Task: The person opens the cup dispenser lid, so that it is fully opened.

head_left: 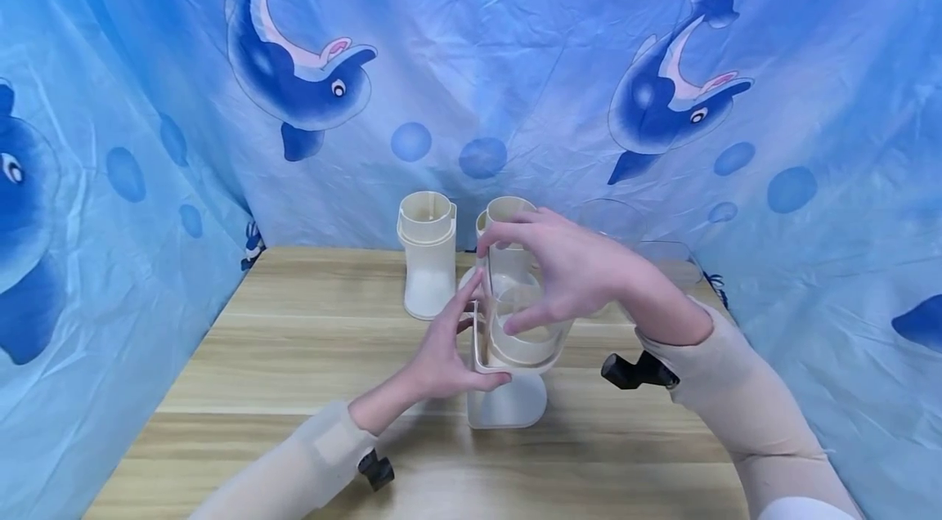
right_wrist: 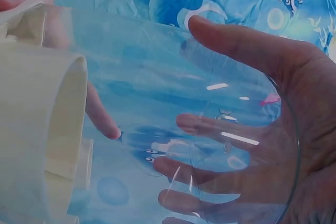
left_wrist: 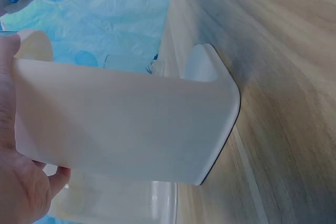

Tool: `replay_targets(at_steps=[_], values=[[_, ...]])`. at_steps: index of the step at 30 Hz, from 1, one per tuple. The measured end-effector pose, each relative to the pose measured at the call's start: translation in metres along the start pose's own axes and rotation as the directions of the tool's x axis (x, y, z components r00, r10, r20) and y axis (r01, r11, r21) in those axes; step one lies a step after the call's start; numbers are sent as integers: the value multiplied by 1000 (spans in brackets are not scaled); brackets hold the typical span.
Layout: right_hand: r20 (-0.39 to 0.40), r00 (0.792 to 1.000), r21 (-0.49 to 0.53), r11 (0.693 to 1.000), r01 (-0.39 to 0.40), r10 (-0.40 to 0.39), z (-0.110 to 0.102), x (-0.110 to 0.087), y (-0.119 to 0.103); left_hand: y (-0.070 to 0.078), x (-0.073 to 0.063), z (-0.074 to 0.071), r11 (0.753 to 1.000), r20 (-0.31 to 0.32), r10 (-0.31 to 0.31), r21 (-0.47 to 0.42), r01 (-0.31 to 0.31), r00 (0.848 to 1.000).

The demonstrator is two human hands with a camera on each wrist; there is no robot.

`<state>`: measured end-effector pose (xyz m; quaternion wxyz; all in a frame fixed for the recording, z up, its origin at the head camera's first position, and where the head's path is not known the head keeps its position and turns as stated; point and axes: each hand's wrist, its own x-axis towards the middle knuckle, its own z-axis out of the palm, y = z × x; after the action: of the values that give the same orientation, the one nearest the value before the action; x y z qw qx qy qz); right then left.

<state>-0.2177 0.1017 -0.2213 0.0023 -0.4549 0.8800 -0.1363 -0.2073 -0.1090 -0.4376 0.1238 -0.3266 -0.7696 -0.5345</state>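
A cream plastic stand (head_left: 508, 405) with a broad flat foot stands upright on the wooden table. My left hand (head_left: 445, 360) grips its upper part, thumb at the near side, fingers on the left. In the left wrist view the stand's smooth body (left_wrist: 121, 121) runs down to its foot on the table. A clear plastic cover (right_wrist: 142, 77) stands up from the stand's top, around or behind the round cream collar (right_wrist: 63, 129); the exact fit cannot be told. My right hand (head_left: 570, 266) holds the cover's upper end from above, its fingers spread around it.
Two more cream stands stand at the back, one at the left (head_left: 429, 266) and one (head_left: 511, 211) partly hidden behind my right hand. Clear plastic pieces (head_left: 666, 254) sit at the back right. A blue dolphin curtain (head_left: 471, 54) hangs behind the table and along both sides.
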Motion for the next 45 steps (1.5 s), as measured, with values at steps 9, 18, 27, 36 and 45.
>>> replay_targets(at_steps=[9,18,27,36,45], values=[[9,1000,-24,1000,7,-7,0,-1,-4,-2,-5,0,999,6,45,26,-46,999],[19,996,16,996,89,-90,0,1,6,-4,-5,2,994,14,88,60,-89,996],[-28,997,35,997,71,-70,2,1,7,-3,-2,-2,999,15,39,24,-39,999],[-46,999,-1,1000,28,-28,3,-2,3,-4,-2,-3,1000,16,-6,16,6,1000],[-19,994,33,994,106,-105,-3,7,13,-6,1,-2,1000,-2,3,2,-3,1000]])
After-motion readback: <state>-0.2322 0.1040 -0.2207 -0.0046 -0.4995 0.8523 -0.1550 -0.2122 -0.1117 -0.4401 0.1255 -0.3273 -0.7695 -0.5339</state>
